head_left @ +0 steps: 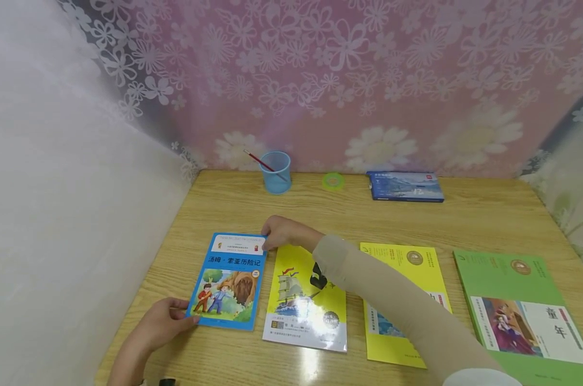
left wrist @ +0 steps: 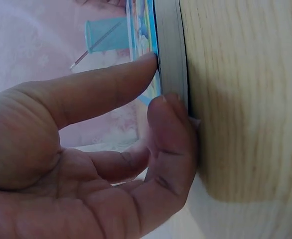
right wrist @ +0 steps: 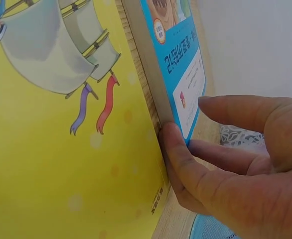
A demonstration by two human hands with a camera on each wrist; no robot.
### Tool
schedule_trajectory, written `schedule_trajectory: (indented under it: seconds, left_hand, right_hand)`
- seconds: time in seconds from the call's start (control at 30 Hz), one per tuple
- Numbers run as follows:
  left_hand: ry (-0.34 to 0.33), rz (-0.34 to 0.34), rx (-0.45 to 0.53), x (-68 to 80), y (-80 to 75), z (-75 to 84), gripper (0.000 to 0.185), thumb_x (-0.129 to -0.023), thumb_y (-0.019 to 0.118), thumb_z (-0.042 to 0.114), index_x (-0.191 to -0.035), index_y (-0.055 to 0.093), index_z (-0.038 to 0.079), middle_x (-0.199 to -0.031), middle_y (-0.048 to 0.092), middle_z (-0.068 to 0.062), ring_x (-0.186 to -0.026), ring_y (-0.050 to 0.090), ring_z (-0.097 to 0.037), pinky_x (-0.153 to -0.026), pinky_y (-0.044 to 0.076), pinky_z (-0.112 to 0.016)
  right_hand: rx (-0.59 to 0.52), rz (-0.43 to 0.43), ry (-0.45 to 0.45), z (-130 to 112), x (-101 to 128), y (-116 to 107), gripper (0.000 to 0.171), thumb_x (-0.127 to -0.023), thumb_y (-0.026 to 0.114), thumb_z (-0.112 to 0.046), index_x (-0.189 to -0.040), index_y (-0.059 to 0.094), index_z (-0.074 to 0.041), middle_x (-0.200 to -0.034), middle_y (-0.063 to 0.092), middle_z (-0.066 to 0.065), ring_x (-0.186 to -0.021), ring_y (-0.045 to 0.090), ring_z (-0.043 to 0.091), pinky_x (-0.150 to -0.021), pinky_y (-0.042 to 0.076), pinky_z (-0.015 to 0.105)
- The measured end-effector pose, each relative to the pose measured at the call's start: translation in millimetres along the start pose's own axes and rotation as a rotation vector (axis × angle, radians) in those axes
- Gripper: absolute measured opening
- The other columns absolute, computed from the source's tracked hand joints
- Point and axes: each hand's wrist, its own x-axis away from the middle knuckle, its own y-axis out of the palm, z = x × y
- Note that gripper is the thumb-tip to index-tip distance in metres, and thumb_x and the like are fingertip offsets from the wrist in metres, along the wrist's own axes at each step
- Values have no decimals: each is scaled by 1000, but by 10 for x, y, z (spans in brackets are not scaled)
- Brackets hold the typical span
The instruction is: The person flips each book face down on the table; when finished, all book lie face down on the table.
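Note:
A blue book (head_left: pixel 231 281) with two cartoon children on its cover lies at the left of the row on the table. At its lower left corner my left hand (head_left: pixel 168 324) holds it; in the left wrist view the thumb touches the cover and the curled fingers (left wrist: pixel 173 144) meet the page edge. My right hand (head_left: pixel 284 233) grips the upper right corner, with fingers (right wrist: pixel 178 144) against the side and thumb over the cover. Right beside it lies a yellow book (head_left: pixel 303 300) with a sailing ship, partly under my right wrist.
Farther right are another yellow book (head_left: pixel 402 257), partly hidden by my right forearm, and a green book (head_left: pixel 494 273). Along the back stand a blue mesh cup (head_left: pixel 277 179) with a pencil (head_left: pixel 258 160), a green tape roll (head_left: pixel 333 181) and a blue box (head_left: pixel 406 186). A white wall (head_left: pixel 79 214) borders the left.

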Motion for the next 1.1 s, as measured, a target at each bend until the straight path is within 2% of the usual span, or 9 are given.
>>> schedule_trajectory:
  seconds: [0.13, 0.3, 0.5, 0.57, 0.7, 0.8, 0.9, 1.0, 1.1]
  left_hand:
    - [29, 3, 49, 0, 1, -18, 56, -92, 83, 22, -128, 59, -13, -112, 69, -20, -100, 65, -24, -79, 58, -32]
    - [55, 8, 94, 11, -14, -32, 54, -91, 82, 17, -131, 60, -12, -109, 71, -15, -98, 64, -20, -76, 57, -28]
    - [130, -8, 97, 79, -61, -53, 59, -92, 82, 20, -137, 61, -11, -113, 73, -11, -96, 64, -18, -70, 55, -24]
    - [159, -3, 95, 101, -84, -57, 60, -92, 82, 22, -138, 61, -10, -116, 74, -13, -98, 67, -19, -71, 56, -25]
    - [153, 12, 117, 130, -118, -63, 63, -92, 83, 25, -142, 60, -7, -127, 73, -20, -104, 73, -22, -77, 61, -27]
    - [143, 4, 190, 147, -141, -77, 67, -92, 82, 24, -146, 57, -7, -132, 71, -24, -107, 75, -24, -81, 63, -29]
    - [141, 6, 269, 166, -163, -95, 68, -93, 82, 21, -148, 53, -9, -133, 70, -27, -105, 76, -19, -84, 64, -30]
    - [148, 2, 345, 194, -192, -102, 68, -94, 80, 16, -150, 50, -10, -137, 67, -29, -100, 78, -14, -85, 65, -31]
    - [166, 5, 368, 232, -232, -92, 68, -95, 79, 15, -151, 49, -8, -139, 65, -30, -97, 78, -12, -85, 64, -28]
  right_hand:
    - [-34, -4, 9, 5, -7, -3, 45, -95, 78, -13, -136, 67, 2, -128, 70, 15, -107, 60, 28, -108, 54, 44]
    - [-77, -3, 48, 30, -28, 2, 48, -94, 79, -15, -138, 65, 1, -130, 70, 15, -107, 63, 28, -112, 53, 46]
    - [-121, 2, 40, 67, -57, 13, 47, -96, 77, -13, -139, 63, 2, -131, 70, 17, -106, 68, 27, -112, 53, 47]
    - [-125, 7, 44, 68, -57, 9, 47, -96, 77, -13, -139, 63, 1, -132, 70, 16, -106, 67, 27, -112, 53, 46]
    - [-139, 24, 50, 71, -55, -5, 42, -94, 76, -7, -135, 66, 0, -129, 70, 15, -106, 66, 27, -110, 55, 44]
    - [-197, 42, 38, 69, -51, -17, 37, -91, 75, 0, -127, 69, -1, -128, 69, 16, -105, 66, 27, -103, 59, 41]
    - [-287, 53, 27, 70, -52, -29, 36, -89, 74, 7, -123, 68, 0, -130, 67, 20, -101, 69, 27, -95, 63, 37]
    - [-350, 52, 28, 77, -60, -44, 43, -89, 75, 9, -130, 64, 1, -136, 65, 22, -98, 72, 27, -90, 64, 35]
    - [-349, 36, 22, 91, -65, -68, 51, -90, 74, 9, -139, 60, 3, -138, 65, 22, -98, 72, 26, -92, 64, 36]
